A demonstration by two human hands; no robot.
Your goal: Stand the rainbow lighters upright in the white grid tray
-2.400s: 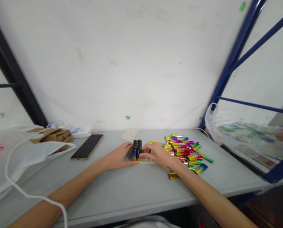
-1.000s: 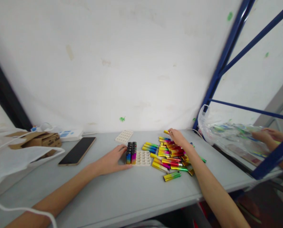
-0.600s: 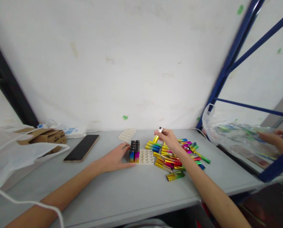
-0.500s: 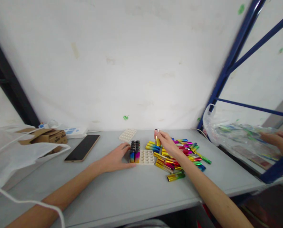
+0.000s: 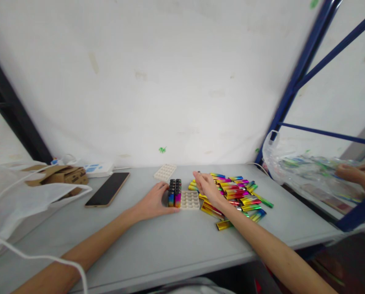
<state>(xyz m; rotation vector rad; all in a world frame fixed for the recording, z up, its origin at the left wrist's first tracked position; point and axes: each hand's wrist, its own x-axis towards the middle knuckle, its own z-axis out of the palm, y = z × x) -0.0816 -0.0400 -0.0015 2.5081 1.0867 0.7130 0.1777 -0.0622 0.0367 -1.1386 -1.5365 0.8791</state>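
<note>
Both arms reach forward over the grey table point(image 5: 170, 245). The left hand point(image 5: 155, 201) lies open and flat, with its fingers touching the standing lighters point(image 5: 175, 192) in the white tray point(image 5: 191, 201). The right hand point(image 5: 207, 187) hangs by the tray's far right corner. Its fingers are curled tight on a lighter point(image 5: 198, 172), and only the dark tip shows. The shiny pile point(image 5: 239, 195) lies beside it.
</note>
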